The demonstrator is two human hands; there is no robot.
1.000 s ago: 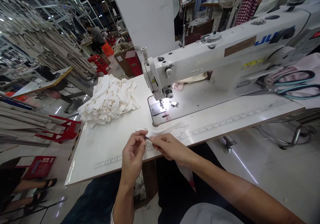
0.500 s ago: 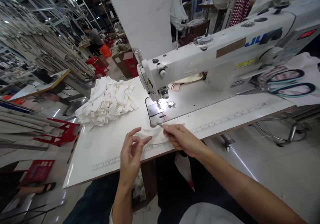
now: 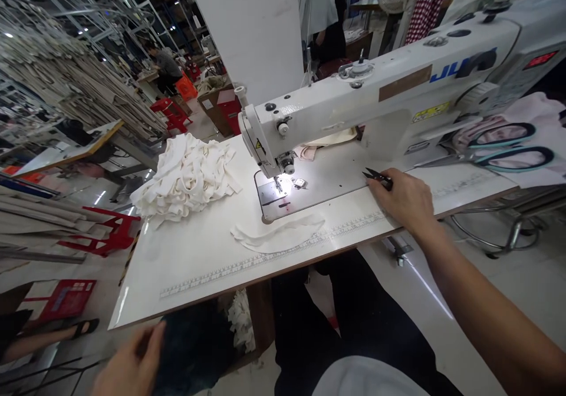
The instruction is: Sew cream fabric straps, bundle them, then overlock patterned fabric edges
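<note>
My right hand (image 3: 404, 201) is closed on small black thread snips (image 3: 378, 178), their tips pointing left over the right part of the sewing machine's bed. My left hand (image 3: 132, 363) is low on the left, off the table's front edge and blurred; whether it holds something does not show. A curved strip of white cloth (image 3: 278, 236) lies flat on the table, in front of the lit needle area of the sewing machine (image 3: 327, 113) and touched by neither hand.
A heap of white cloth strips (image 3: 188, 178) sits left of the machine. Large scissors (image 3: 508, 148) rest on pink cloth at the right. A printed ruler (image 3: 212, 278) runs along the table's front edge (image 3: 177, 314). Co-workers are in the background.
My left hand has left the cloth strip and dropped down and left, off the table. My right hand has moved right, away from the strip, and the snips now show clearly in it.
</note>
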